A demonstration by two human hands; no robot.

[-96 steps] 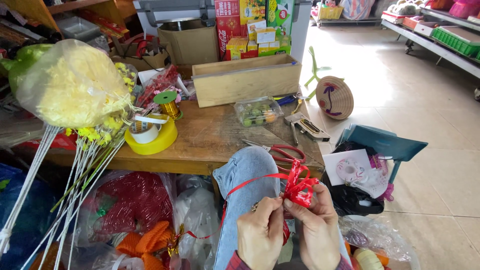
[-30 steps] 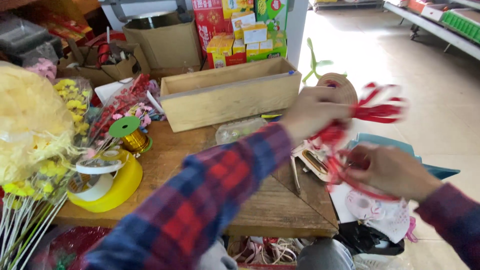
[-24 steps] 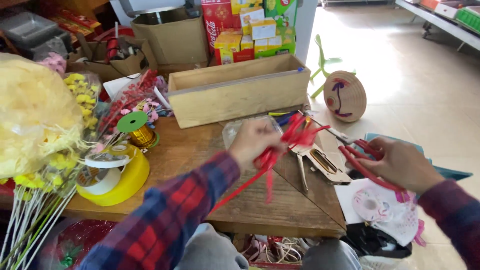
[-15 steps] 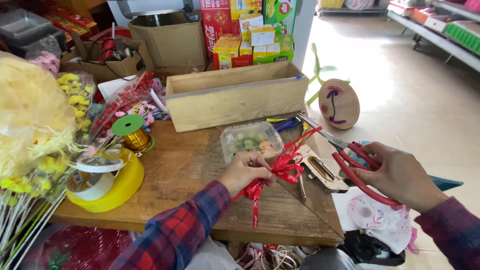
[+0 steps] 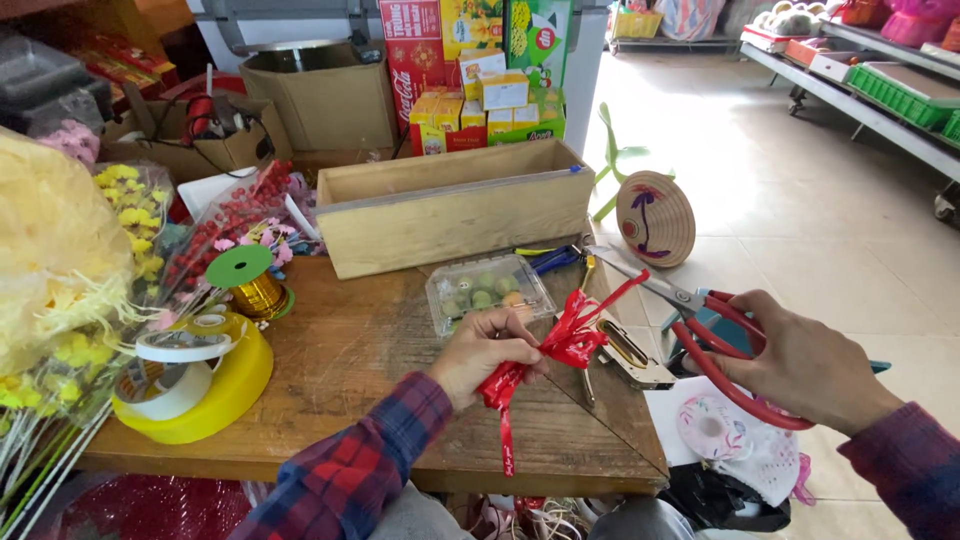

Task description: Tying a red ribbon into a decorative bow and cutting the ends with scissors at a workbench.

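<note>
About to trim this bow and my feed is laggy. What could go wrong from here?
1. The scissors in the right hand point at the red ribbon bow; the left hand pinches close by, so its fingers may get nicked.
2. The blades could cut a loop instead of the loose tail.

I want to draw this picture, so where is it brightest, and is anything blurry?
In the head view, the tiled floor at upper right is brightest, washed pale by daylight. The wooden table is evenly lit, with soft shadows. The left hand pinching the red ribbon bow and the right hand holding the red-handled scissors look sharp. Straight edges bend near the borders.
</note>
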